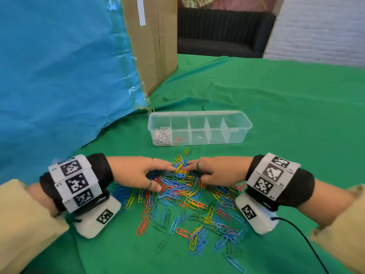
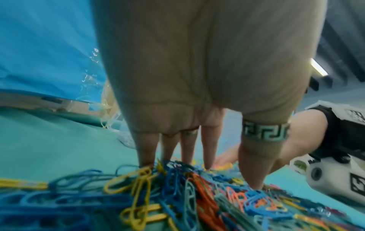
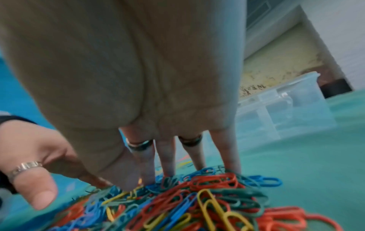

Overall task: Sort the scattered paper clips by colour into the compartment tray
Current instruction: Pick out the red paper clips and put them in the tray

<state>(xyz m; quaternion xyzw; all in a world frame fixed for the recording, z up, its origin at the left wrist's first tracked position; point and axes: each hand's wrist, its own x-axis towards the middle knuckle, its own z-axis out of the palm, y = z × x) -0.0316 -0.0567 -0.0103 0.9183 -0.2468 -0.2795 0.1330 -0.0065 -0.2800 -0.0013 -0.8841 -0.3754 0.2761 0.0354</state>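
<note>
A heap of paper clips (image 1: 181, 196) in blue, red, yellow and green lies scattered on the green cloth. Behind it stands a clear compartment tray (image 1: 238, 133). Its leftmost cell holds white clips (image 1: 162, 136), and a red clip (image 1: 178, 139) lies in the cell beside it. My left hand (image 1: 165, 177) and right hand (image 1: 195, 172) meet over the far side of the heap. In the left wrist view the left hand's fingers (image 2: 208, 156) point straight down into the clips (image 2: 177, 195). The right hand's fingers (image 3: 168, 161) likewise touch the pile (image 3: 197, 195). Neither hand visibly grips a clip.
A cardboard box (image 1: 154, 40) and a blue plastic sheet (image 1: 59, 76) rise at the back left, close to the tray's left end. A black cable (image 1: 308, 242) runs across the cloth at the lower right. Bare green cloth (image 1: 296, 105) spreads right of the tray.
</note>
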